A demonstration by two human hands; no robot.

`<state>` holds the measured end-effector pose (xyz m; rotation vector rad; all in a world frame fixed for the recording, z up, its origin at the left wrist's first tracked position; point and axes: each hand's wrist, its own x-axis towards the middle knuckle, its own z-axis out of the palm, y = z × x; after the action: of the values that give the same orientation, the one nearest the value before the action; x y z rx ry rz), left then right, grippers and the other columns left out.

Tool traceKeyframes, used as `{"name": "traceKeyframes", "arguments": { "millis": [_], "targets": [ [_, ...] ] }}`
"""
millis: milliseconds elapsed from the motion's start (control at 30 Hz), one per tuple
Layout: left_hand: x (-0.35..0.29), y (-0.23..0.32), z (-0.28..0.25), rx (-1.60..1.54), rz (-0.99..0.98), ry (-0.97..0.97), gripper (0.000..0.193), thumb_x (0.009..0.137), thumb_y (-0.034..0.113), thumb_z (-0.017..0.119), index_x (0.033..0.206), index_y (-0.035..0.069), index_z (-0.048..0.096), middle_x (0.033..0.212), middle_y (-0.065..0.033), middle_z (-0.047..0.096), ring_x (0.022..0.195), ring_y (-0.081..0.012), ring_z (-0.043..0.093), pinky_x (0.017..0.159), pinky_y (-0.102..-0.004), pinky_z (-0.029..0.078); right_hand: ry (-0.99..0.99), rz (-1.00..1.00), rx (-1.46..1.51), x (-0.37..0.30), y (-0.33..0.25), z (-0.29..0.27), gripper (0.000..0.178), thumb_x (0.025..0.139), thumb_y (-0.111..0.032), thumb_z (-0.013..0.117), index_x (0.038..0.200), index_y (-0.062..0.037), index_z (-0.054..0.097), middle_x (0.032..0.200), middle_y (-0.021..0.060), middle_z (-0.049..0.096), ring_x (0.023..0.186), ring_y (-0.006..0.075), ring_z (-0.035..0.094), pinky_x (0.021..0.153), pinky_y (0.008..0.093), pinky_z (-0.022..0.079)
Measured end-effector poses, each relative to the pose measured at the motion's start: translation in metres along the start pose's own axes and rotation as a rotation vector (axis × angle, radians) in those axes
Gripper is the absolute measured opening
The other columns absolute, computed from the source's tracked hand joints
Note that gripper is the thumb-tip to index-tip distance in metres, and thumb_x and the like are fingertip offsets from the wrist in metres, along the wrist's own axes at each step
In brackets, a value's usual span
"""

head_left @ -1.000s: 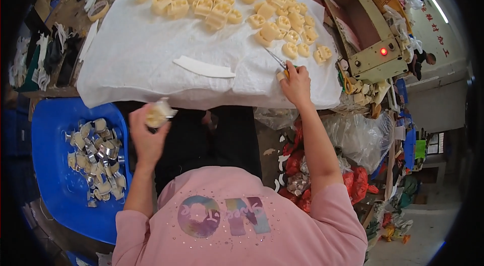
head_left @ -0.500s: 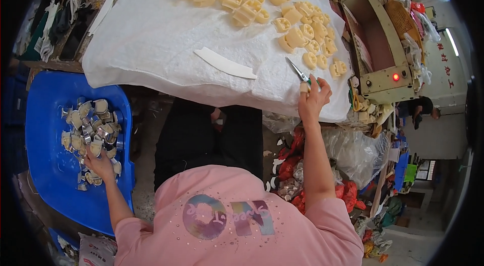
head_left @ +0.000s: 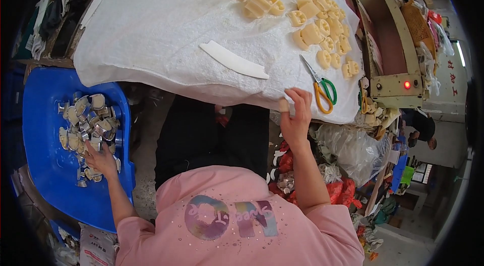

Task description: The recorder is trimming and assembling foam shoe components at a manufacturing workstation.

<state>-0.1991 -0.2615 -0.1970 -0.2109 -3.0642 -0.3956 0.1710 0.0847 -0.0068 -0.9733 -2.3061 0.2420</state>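
Note:
My left hand (head_left: 102,161) reaches into a blue plastic bin (head_left: 43,165) at the left. Its fingers are around a cream and silver piece (head_left: 96,144) at the pile's near side; other pieces partly hide the fingertips. My right hand (head_left: 296,122) is raised at the table's front edge, fingers loosely bent and apart, holding nothing. A tan wrap covers its thumb tip. Scissors (head_left: 322,90) with one orange and one green handle lie on the white cloth (head_left: 166,39), right of that hand. A curved white strip (head_left: 233,60) lies farther left on the cloth.
Several pale yellow molded pieces (head_left: 259,1) cover the cloth's far and right parts. A beige metal box (head_left: 398,87) with a lit red light stands at the right. Clear plastic bags (head_left: 343,150) and red bags (head_left: 340,193) are below the table. Another person (head_left: 421,125) is far right.
My right hand has let go of the scissors, which now lie on the cloth, and has drawn back left toward the table edge. My left hand stays at the pile in the bin.

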Motion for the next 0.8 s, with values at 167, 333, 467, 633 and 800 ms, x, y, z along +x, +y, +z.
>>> {"name": "traceKeyframes", "arguments": {
  "millis": [167, 333, 467, 633, 800],
  "targets": [
    [0.001, 0.002, -0.008, -0.01, 0.041, 0.041, 0.068, 0.085, 0.033, 0.062, 0.143, 0.021, 0.028, 0.139, -0.0227, 0.027, 0.128, -0.0396, 0.022, 0.1, -0.0559, 0.023, -0.131, -0.138, 0.123, 0.049, -0.021, 0.029, 0.031, 0.074, -0.004, 0.067, 0.103, -0.0031, 0.058, 0.1, 0.0146, 0.056, 0.092, 0.0334, 0.05, 0.081, 0.0392, 0.043],
    [0.008, 0.041, -0.036, -0.066, 0.12, 0.194, 0.061, 0.086, 0.027, 0.062, 0.14, 0.016, 0.035, 0.136, -0.0202, 0.032, 0.126, -0.0359, 0.027, 0.102, -0.0507, 0.024, -0.233, -0.134, 0.118, 0.075, -0.028, 0.059, 0.03, 0.072, -0.006, 0.069, 0.101, -0.0027, 0.06, 0.1, 0.014, 0.056, 0.093, 0.0325, 0.05, 0.081, 0.0386, 0.044],
    [0.01, 0.09, -0.066, -0.28, 0.348, 0.214, 0.047, 0.088, 0.02, 0.058, 0.132, 0.01, 0.046, 0.131, -0.0166, 0.04, 0.122, -0.0312, 0.035, 0.102, -0.0432, 0.027, -0.317, -0.156, 0.066, 0.09, -0.031, 0.055, 0.025, 0.071, -0.006, 0.067, 0.094, -0.0015, 0.061, 0.098, 0.0135, 0.055, 0.091, 0.0321, 0.05, 0.08, 0.0382, 0.045],
    [-0.027, 0.144, -0.08, -0.679, 0.52, -0.088, 0.026, 0.086, 0.001, 0.052, 0.111, 0.001, 0.057, 0.095, -0.0124, 0.057, 0.087, -0.0236, 0.056, 0.078, -0.0327, 0.045, -0.287, -0.25, 0.069, 0.08, -0.023, 0.061, 0.021, 0.071, -0.004, 0.06, 0.091, -0.0002, 0.057, 0.096, 0.015, 0.054, 0.091, 0.0334, 0.05, 0.079, 0.0389, 0.045],
    [-0.095, 0.107, -0.078, -0.721, 0.487, -0.682, 0.018, 0.087, -0.001, 0.048, 0.099, 0.0, 0.06, 0.086, -0.0105, 0.061, 0.08, -0.0188, 0.059, 0.074, -0.0308, 0.046, -0.19, -0.23, 0.101, 0.072, -0.023, 0.061, 0.021, 0.072, -0.006, 0.062, 0.091, 0.0006, 0.059, 0.098, 0.0146, 0.053, 0.092, 0.0319, 0.049, 0.081, 0.038, 0.044]
  ]
}}
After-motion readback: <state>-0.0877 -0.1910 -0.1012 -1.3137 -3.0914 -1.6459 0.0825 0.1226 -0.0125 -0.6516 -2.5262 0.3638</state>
